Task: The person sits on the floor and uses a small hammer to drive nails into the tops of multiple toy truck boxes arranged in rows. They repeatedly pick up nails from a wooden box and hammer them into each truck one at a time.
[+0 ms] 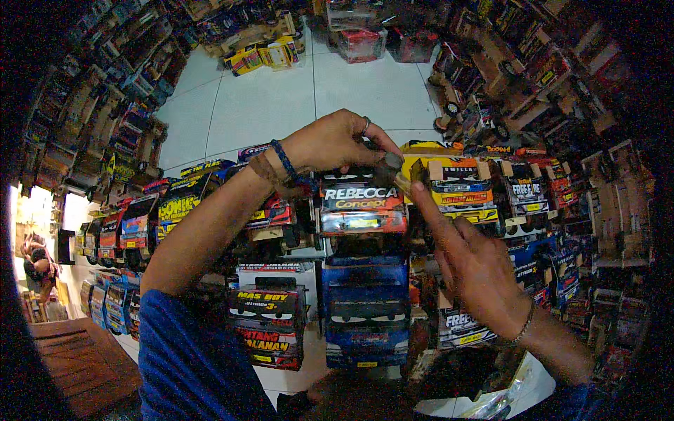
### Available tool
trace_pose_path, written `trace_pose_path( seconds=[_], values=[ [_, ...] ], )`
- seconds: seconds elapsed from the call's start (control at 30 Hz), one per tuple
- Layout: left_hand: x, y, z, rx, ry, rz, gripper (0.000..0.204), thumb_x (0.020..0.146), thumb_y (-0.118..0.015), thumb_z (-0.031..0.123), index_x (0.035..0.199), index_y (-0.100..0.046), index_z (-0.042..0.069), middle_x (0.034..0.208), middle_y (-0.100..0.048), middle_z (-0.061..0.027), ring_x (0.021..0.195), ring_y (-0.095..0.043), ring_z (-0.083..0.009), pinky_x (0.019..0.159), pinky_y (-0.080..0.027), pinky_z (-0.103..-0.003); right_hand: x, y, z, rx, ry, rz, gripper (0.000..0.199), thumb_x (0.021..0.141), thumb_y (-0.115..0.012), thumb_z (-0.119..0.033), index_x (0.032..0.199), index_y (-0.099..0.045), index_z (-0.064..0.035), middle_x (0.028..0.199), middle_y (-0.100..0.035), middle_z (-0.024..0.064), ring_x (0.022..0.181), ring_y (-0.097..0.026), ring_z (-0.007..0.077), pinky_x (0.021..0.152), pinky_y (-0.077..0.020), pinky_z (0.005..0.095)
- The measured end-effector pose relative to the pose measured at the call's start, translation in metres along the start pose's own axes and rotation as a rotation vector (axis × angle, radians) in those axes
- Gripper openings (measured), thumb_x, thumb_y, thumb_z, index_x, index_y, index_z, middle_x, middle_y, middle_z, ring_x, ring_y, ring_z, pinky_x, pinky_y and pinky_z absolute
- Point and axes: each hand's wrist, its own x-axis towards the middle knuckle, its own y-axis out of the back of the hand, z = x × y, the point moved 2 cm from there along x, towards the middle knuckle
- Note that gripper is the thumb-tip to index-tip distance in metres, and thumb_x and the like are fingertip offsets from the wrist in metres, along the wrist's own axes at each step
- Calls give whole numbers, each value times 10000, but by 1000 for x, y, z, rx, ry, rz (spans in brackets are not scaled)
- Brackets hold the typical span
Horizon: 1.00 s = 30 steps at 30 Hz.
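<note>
So the left hand (326, 145) is up around the middle of the frame, its fingers (385, 140) bent together in a pinch on a small dark piece (388, 165), too blurry to say what it is. The right hand (481, 281) comes in from the lower right, index finger stretched up so its tip is right by that piece; can't tell if it's gripping anything.

Just under the piece, mid-frame, there's a toy truck with a black and orange front (363, 210), with a yellow-topped truck (460, 186) right of it. A blue truck (366, 316) sits lower center, a black and red one (270, 326) to its left. White tile floor (267, 98) shows toward the top, and loads more trucks crowd the upper left and right side.
</note>
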Motion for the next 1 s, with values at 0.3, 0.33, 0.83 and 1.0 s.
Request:
trace_pose_path(
  seconds=[0.3,0.33,0.83,1.0],
  values=[
    [1,-1,-3,-36,37,-18,349,813,-816,357,1022,-756,85,749,-649,50,554,-457,-30,494,-370,-215,4,-10,7,-65,62,124,864,848,-616,-26,1582,-213,-241,868,-606,154,646,-630,329,560,-551,429],
    [0,-1,-4,-22,67,-11,350,812,-816,362,1023,-757,89,746,-649,50,559,-458,-30,498,-370,-215,5,-11,8,-92,63,135,871,859,-630,-77,1588,-187,-256,839,-598,149,605,-625,318,526,-554,423],
    [4,-1,-3,2,-31,-36,299,850,-785,348,1059,-770,135,757,-651,67,593,-464,-31,509,-375,-211,4,-5,1,-41,46,109,800,859,-592,27,1560,-294,-217,885,-627,169,700,-649,339,619,-547,453],
    [1,0,-4,57,36,-22,227,868,-751,224,1068,-766,117,791,-677,51,578,-469,-22,501,-377,-205,4,-6,3,-4,37,99,802,860,-594,23,1562,-288,-215,884,-639,174,720,-654,351,656,-542,460]
  ],
)
